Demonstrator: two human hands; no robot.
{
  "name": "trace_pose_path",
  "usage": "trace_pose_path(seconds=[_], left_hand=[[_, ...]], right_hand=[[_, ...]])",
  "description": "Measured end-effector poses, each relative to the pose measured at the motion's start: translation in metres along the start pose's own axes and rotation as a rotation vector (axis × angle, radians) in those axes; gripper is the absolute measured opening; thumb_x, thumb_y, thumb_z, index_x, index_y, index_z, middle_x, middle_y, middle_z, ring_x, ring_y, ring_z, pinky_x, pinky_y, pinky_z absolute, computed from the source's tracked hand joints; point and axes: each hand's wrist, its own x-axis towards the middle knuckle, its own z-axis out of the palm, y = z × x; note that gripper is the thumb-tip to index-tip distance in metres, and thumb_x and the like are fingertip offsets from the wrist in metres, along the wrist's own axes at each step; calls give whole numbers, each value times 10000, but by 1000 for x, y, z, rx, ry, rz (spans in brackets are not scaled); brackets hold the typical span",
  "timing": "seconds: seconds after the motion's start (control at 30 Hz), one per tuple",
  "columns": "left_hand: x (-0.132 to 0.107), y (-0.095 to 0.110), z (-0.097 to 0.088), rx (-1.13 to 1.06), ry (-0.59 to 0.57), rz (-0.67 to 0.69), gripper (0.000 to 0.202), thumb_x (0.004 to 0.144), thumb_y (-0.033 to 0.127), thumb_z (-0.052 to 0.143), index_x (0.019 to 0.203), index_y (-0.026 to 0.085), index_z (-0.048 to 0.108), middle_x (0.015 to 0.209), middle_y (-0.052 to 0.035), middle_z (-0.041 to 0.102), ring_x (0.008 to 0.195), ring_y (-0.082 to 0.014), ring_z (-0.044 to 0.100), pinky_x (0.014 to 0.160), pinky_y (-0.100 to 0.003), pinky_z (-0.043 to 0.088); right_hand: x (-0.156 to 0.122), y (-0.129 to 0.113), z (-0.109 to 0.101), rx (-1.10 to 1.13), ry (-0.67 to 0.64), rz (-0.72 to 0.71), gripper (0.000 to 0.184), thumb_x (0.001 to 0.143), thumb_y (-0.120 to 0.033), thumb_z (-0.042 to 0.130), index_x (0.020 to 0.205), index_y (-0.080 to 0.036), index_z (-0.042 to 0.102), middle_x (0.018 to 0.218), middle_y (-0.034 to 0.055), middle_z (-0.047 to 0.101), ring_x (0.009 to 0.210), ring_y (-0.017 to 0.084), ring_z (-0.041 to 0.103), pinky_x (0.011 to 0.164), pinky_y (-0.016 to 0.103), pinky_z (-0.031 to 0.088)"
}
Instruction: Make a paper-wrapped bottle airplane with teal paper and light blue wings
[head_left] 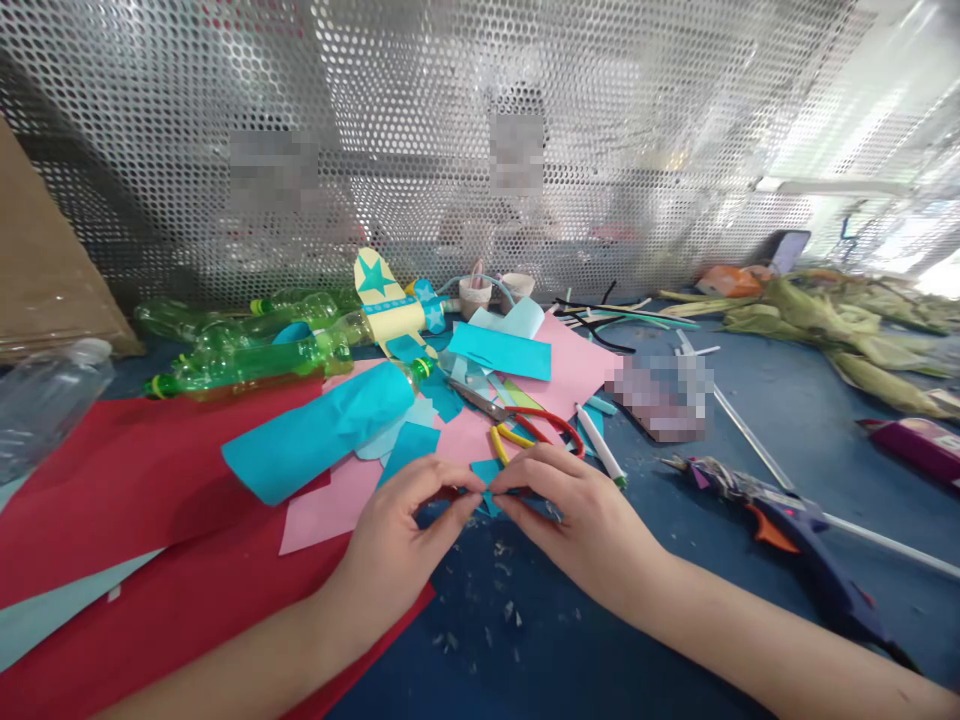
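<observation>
My left hand (409, 515) and my right hand (581, 510) meet above the blue table, thumbs and forefingers pinched. Between their fingertips is a small piece of blue paper (489, 502), mostly hidden, so its exact shape is unclear. Just beyond the right hand lie scissors (491, 405) with red and yellow handles, on pink paper (577, 350) and blue scraps. A bottle wrapped in blue paper (315, 435) rests on its side beyond the left hand. Farther back is a bottle model (390, 318) in yellow paper with blue stars.
On the right lie a glue gun (787, 520), a capped white marker (600, 445), a glue stick (750, 435) and corn husks (817, 320). Red paper (150, 450), green bottles (255, 365) and a clear bottle (49, 410) occupy the left. A perforated metal screen (420, 120) stands behind.
</observation>
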Motion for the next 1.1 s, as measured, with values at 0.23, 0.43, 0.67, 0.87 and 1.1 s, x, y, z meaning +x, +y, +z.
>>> trace_pose_path(seconds=[0.23, 0.43, 0.67, 0.87, 1.1], left_hand=[[-1, 3, 0, 5, 29, -4, 81, 887, 221, 554, 885, 228, 635, 857, -22, 639, 813, -166, 594, 709, -269, 489], [-2, 3, 3, -90, 109, 7, 52, 860, 186, 567, 861, 222, 604, 849, -10, 624, 806, -151, 617, 733, -256, 525], [-2, -1, 2, -88, 73, 31, 93, 866, 151, 571, 859, 235, 612, 872, 10, 620, 836, -124, 606, 759, -221, 513], [-2, 4, 1, -115, 84, -33, 37, 847, 191, 596, 835, 217, 619, 811, 3, 633, 759, -130, 618, 718, -228, 537], [-4, 2, 4, -230, 138, -81, 156, 815, 196, 631, 959, 255, 623, 909, 13, 662, 825, -126, 658, 771, -222, 563]], right_hand=[[0, -1, -2, -21, 23, 81, 114, 836, -111, 617, 839, -214, 570, 789, 14, 627, 703, 151, 640, 622, 261, 541], [1, 3, -3, -18, 43, -5, 143, 873, -89, 547, 827, -219, 582, 803, 25, 645, 770, 157, 646, 686, 270, 541], [1, 4, -4, -1, 47, 22, 139, 859, -105, 592, 933, -221, 604, 874, 36, 671, 810, 157, 659, 718, 262, 556], [1, 3, -5, 58, 24, 32, 118, 887, -137, 567, 889, -234, 634, 844, 28, 683, 803, 156, 679, 716, 268, 568], [-3, 3, 1, 173, 32, 253, 144, 824, -167, 609, 945, -240, 582, 819, -6, 674, 674, 129, 667, 630, 244, 572]])
